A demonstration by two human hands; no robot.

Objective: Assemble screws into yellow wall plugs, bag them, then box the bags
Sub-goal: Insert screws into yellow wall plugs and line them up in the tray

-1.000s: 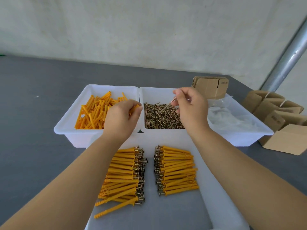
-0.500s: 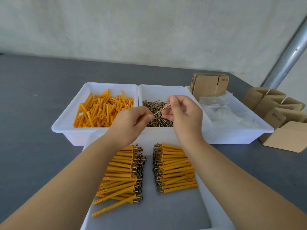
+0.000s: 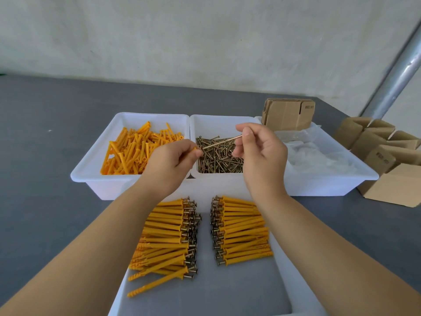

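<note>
My left hand (image 3: 169,164) grips a yellow wall plug (image 3: 195,148); only its open end shows past the fingers. My right hand (image 3: 262,153) pinches a brass screw (image 3: 222,143) by its head, tip pointing at the plug's opening and nearly touching it. Both hands hover above the white bin of loose screws (image 3: 218,159). To its left is the white bin of loose yellow plugs (image 3: 134,153). Two rows of assembled plugs with screws, a left row (image 3: 168,233) and a right row (image 3: 241,229), lie in the near white tray (image 3: 298,283).
A third white bin (image 3: 323,179) on the right holds clear plastic bags (image 3: 316,156). Flattened cardboard boxes (image 3: 288,114) lean behind it. Several folded cardboard boxes (image 3: 387,156) sit at the far right on the grey table. A metal pole (image 3: 396,74) rises at the right.
Both hands lifted out of the bins and came together over the screw bin. The screw's tip now points at the plug's open end.
</note>
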